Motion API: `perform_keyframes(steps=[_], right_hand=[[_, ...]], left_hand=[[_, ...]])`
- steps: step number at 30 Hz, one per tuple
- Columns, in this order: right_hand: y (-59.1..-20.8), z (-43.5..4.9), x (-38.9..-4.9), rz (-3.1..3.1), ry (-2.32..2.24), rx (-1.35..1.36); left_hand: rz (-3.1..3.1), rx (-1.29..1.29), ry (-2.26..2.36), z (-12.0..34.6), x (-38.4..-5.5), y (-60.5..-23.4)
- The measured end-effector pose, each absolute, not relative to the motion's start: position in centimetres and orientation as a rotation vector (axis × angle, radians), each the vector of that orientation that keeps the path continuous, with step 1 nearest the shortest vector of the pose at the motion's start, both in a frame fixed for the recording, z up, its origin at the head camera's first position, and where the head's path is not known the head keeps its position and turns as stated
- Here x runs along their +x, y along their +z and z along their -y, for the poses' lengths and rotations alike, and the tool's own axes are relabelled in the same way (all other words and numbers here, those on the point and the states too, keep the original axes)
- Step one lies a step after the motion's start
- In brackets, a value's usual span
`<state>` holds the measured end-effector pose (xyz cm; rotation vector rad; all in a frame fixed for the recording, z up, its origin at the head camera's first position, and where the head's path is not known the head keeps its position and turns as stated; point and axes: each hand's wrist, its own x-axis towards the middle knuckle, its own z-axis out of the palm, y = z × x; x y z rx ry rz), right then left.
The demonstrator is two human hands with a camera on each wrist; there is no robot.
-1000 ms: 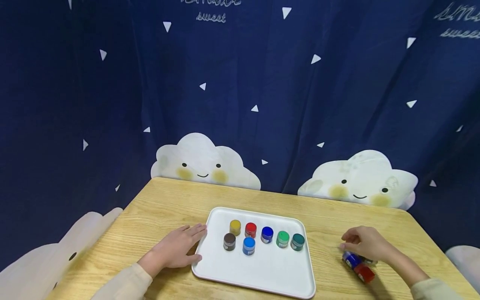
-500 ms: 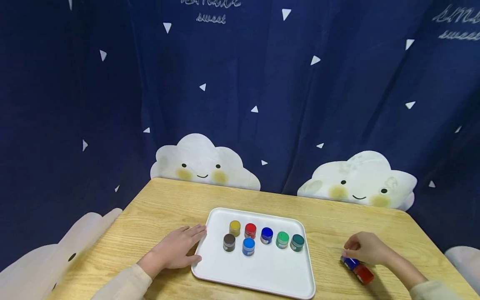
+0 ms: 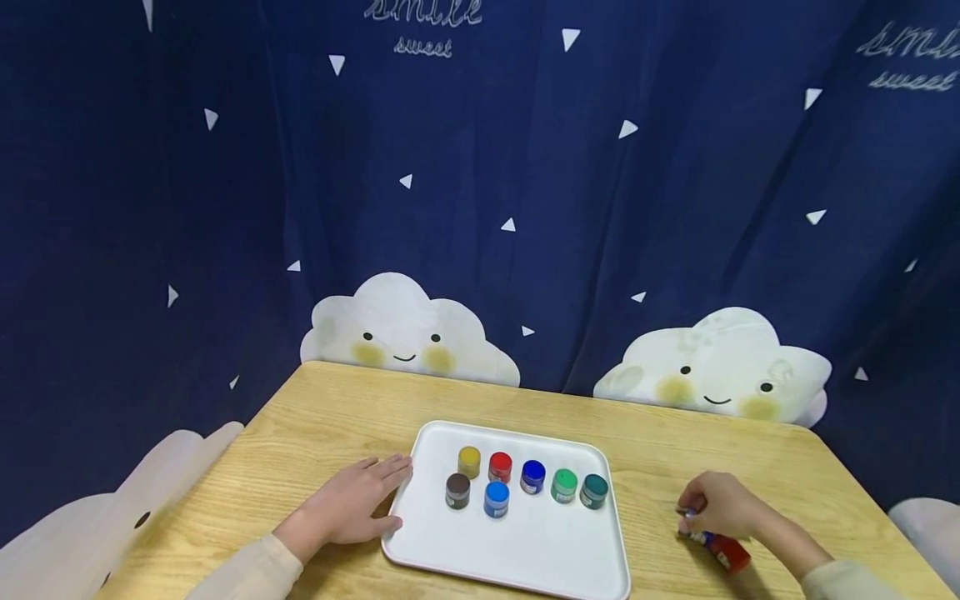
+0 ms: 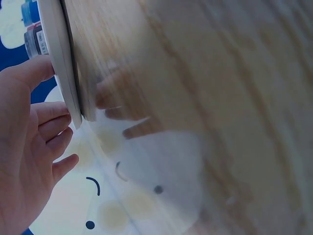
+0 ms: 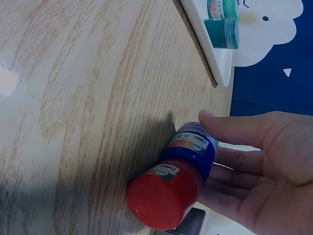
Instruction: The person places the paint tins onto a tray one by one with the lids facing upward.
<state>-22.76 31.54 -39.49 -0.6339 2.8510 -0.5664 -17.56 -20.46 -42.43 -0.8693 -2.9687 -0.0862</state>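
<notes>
My left hand (image 3: 347,505) rests against the left side of a white tray (image 3: 517,560), fingers extended along its rim. Standing in the tray are small paint jars: yellow (image 3: 468,461), red (image 3: 500,467), dark blue (image 3: 532,476), green (image 3: 564,485), teal (image 3: 594,491), brown (image 3: 457,490) and light blue (image 3: 496,498). On the table to the right, my right hand (image 3: 722,505) holds a blue paint jar (image 5: 194,147) between thumb and fingers. A red paint jar (image 5: 164,191) lies end to end against it. The hand hides much of the blue jar in the head view.
A dark object (image 5: 191,223) shows partly behind the red jar in the right wrist view; its kind is unclear. The wooden table (image 3: 360,392) runs back to a dark blue curtain (image 3: 465,183) with printed clouds.
My right hand has come down closer over the blue jar, its fingers now around it. The red jar has barely shifted. The left hand and tray stay put; the head view tilts slightly upward.
</notes>
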Motion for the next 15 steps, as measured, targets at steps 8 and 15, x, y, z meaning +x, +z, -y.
perform_keyframes(steps=[8, 15], right_hand=[[-39.67, -31.31, -22.73, -2.801, -0.617, -0.662], [-39.66, -31.09, -22.84, -2.792, -0.626, -0.715]], left_hand=[[2.963, -0.859, -0.061, 20.47, -17.72, -42.74], [2.966, -0.862, -0.056, 20.44, -17.61, -42.7]])
